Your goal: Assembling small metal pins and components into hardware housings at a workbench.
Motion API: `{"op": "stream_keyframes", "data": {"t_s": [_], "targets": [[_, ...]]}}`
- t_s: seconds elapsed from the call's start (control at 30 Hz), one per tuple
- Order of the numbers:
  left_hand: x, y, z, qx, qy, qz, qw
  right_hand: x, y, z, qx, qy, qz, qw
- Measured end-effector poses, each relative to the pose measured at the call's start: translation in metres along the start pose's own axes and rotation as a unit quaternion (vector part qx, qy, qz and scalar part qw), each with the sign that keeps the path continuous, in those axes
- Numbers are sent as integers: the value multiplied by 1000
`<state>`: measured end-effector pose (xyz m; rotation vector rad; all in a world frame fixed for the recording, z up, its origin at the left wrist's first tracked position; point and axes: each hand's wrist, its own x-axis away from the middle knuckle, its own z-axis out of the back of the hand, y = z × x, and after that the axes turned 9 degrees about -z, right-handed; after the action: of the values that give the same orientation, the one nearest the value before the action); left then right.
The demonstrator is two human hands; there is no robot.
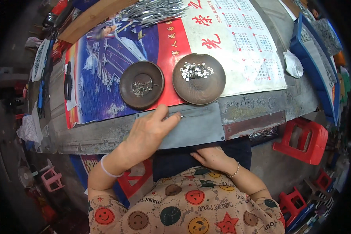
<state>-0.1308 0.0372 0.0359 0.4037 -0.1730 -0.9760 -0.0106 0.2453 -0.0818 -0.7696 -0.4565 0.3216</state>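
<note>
My left hand is over the grey metal plate at the table's near edge. Its thumb and index finger are pinched together on a small thin metal piece, whose bright tip sticks out to the right. My right hand rests low over my lap by the table edge; most of its fingers are hidden. Beyond my left hand stands a round brown dish with several small metal pins. Right of it, a second brown dish holds a cluster of small shiny round pieces.
A printed calendar poster covers much of the table, with a heap of metal rods at its far side. Black-handled pliers lie left. A blue tray and crumpled white paper are right. A red stool stands beside the table.
</note>
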Motion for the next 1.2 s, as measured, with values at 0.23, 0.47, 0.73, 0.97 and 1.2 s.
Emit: {"op": "stream_keyframes", "data": {"t_s": [0.23, 0.47, 0.73, 0.97, 1.2], "targets": [[26, 32, -8, 160, 132, 96, 973, 16, -39, 36, -148, -65, 94, 982], [49, 86, -37, 648, 313, 183, 670, 2, -81, 64, -227, 153, 132, 953], [56, 106, -58, 707, 346, 153, 598, 0, -87, 54, -227, 231, 134, 937], [42, 127, -85, 661, 426, 130, 604, -3, -84, 48, -200, 281, 154, 926], [33, 130, -99, 601, 434, 84, 666, -4, -73, 45, -171, 327, 191, 909]]}}
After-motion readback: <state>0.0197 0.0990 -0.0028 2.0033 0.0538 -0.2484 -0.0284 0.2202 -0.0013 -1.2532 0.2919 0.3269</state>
